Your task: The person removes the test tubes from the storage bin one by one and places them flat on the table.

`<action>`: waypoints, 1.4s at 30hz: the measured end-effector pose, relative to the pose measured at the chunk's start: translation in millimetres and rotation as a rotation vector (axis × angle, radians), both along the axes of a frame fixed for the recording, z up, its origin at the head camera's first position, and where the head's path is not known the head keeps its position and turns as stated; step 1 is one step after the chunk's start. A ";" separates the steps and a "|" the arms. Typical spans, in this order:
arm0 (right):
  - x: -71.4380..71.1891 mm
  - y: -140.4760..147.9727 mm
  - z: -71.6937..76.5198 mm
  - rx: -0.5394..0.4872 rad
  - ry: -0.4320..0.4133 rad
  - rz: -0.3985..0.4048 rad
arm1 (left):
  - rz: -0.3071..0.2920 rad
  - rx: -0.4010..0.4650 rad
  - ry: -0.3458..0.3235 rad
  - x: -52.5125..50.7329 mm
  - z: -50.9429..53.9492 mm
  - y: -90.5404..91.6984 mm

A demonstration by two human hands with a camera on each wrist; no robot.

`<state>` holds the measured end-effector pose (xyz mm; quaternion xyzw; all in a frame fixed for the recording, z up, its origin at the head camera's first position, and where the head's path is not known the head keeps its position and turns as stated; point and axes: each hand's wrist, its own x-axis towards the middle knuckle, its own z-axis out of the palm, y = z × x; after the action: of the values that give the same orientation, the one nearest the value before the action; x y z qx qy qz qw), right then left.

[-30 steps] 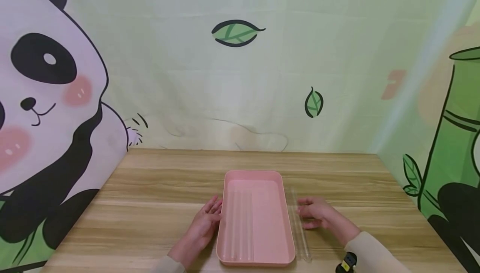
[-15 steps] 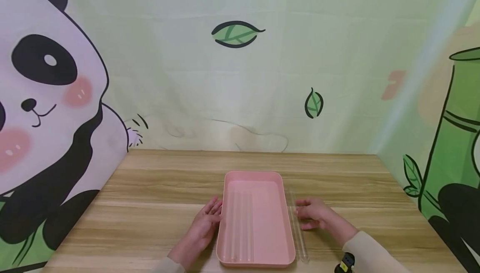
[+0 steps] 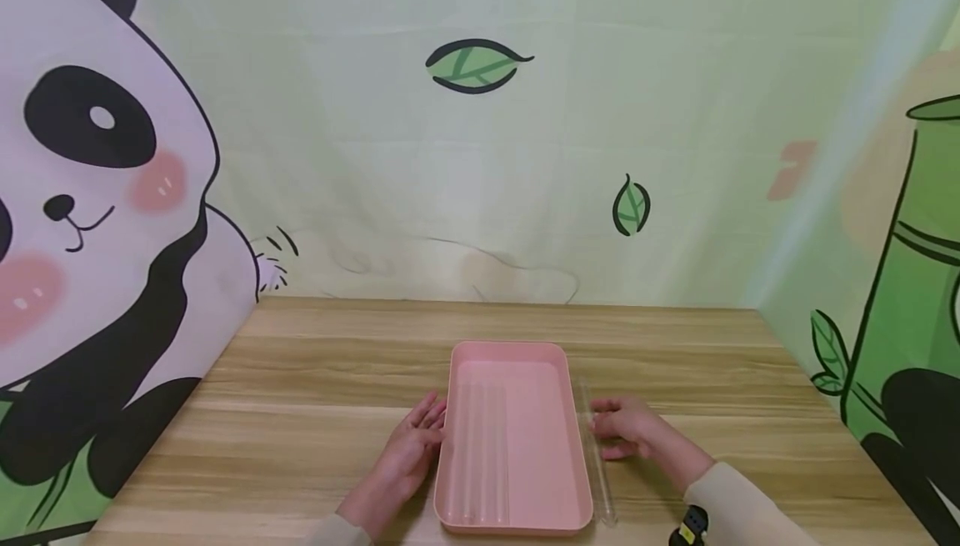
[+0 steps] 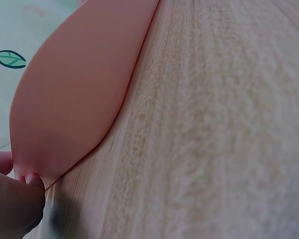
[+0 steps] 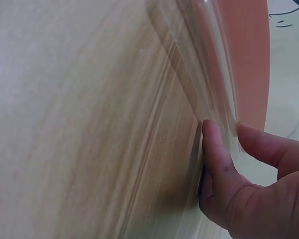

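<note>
Rests the left hand (image 3: pixel 408 454), fingers loosely extended, against the left wall of a shallow pink rectangular plastic tray (image 3: pixel 543 446), lower centre of the head frame. Touches a long clear plastic tube (image 3: pixel 603 483), just right of it, with spread, uncurled fingers of the right hand (image 3: pixel 626 428). Shows similar clear tubes (image 3: pixel 480 454) inside, at left.

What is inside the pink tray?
Clear tubes lie side by side, lengthwise, in the left half of the tray; the right half shows bare floor. Its near inner side is hidden.
</note>
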<state>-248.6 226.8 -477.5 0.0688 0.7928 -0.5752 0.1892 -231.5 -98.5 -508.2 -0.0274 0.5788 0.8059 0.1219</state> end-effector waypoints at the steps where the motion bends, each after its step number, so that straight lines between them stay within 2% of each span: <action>1: -0.1 -0.1 0.1 0.001 0.000 0.002 | 0.002 0.002 -0.002 0.0 0.1 0.1; 12: -1.4 1.8 -0.1 -0.011 -0.007 0.023 | 0.008 0.004 -0.003 0.7 -0.9 0.4; 17: -2.5 8.3 2.3 -0.061 -0.060 0.027 | 0.010 0.002 0.001 1.3 -0.3 -0.2; 21: -3.5 16.1 6.2 -0.092 -0.111 0.062 | 0.009 0.001 0.003 2.0 0.2 -0.4; 26: -4.4 22.5 14.9 -0.083 -0.131 0.074 | 0.005 -0.005 0.004 1.8 1.1 0.1; 32: -5.8 25.9 29.4 -0.091 -0.107 0.074 | 0.011 0.003 -0.005 0.5 0.1 0.4; 42: -5.4 14.2 50.5 -0.172 -0.123 0.125 | 0.013 0.007 0.001 0.5 0.0 1.3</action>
<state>-254.0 241.0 -426.9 0.0380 0.7303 -0.6229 0.2780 -231.0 -97.2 -508.2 -0.0304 0.5758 0.8087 0.1163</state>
